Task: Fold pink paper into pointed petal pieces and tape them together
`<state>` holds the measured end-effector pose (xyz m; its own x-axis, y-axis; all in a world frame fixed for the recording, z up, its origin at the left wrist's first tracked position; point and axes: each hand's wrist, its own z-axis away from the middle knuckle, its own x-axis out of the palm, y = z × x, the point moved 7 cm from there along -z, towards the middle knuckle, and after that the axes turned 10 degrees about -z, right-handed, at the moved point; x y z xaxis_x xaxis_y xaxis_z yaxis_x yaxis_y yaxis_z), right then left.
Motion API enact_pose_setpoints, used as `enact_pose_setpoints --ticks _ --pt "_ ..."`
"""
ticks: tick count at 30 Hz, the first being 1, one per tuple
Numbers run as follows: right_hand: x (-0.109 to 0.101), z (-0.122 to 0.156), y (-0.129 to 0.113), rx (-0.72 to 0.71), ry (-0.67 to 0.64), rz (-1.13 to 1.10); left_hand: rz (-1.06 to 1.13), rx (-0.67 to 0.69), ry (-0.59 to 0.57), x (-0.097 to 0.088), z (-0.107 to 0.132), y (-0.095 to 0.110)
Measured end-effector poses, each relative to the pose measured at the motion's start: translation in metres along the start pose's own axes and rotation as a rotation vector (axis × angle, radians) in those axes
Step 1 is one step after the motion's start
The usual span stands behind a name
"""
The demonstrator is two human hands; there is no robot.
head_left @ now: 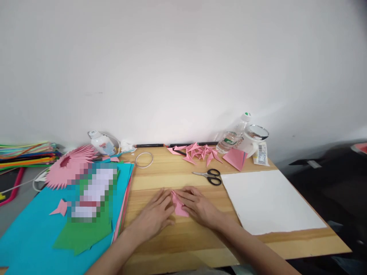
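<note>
A small folded pink paper (179,206) lies on the wooden table (172,244) near its front middle. My left hand (156,215) rests flat beside it, fingertips pressing on its left edge. My right hand (197,206) lies on its right side, fingers stretched out and pressing the paper down. Both hands touch the paper against the tabletop; neither lifts it.
Black-handled scissors (210,176) lie just beyond my hands. Several folded pink pieces (197,152) sit at the back, by a plastic bottle (233,137) and a cup (255,139). A white sheet (269,202) covers the right. Blue and green paper (37,233), a pink paper flower (67,166) and a ring (144,159) are at left.
</note>
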<state>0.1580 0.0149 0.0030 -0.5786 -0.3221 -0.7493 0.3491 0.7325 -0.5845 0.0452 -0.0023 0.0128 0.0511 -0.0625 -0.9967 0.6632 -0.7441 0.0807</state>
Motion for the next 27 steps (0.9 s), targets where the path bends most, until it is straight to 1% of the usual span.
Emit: enact_pose_setpoints --ticks 3,5,9,12,14,19,23,27 --pt "0.006 0.004 0.001 0.013 -0.025 0.062 0.006 -0.002 -0.036 -0.003 0.0 0.001" --pt "0.007 0.005 0.0 0.025 -0.015 0.087 -0.01 -0.009 -0.035 -0.005 -0.001 0.0" --pt "0.003 0.006 -0.004 0.051 0.064 0.063 -0.049 0.017 -0.017 -0.003 -0.002 -0.002" --pt "-0.001 0.011 -0.006 0.043 0.136 0.013 -0.058 0.034 -0.049 0.0 -0.003 -0.005" --pt "-0.001 0.014 -0.008 0.025 0.153 -0.012 -0.046 0.049 -0.069 -0.001 -0.003 -0.005" --pt "0.002 0.018 -0.011 0.002 0.124 -0.038 -0.012 0.066 -0.041 -0.003 -0.003 -0.005" --pt "0.003 0.016 -0.011 0.016 0.09 -0.066 0.0 0.087 -0.027 0.003 0.0 -0.002" --pt "0.001 0.015 -0.012 -0.009 0.105 -0.074 0.023 0.094 -0.032 0.008 0.003 -0.002"
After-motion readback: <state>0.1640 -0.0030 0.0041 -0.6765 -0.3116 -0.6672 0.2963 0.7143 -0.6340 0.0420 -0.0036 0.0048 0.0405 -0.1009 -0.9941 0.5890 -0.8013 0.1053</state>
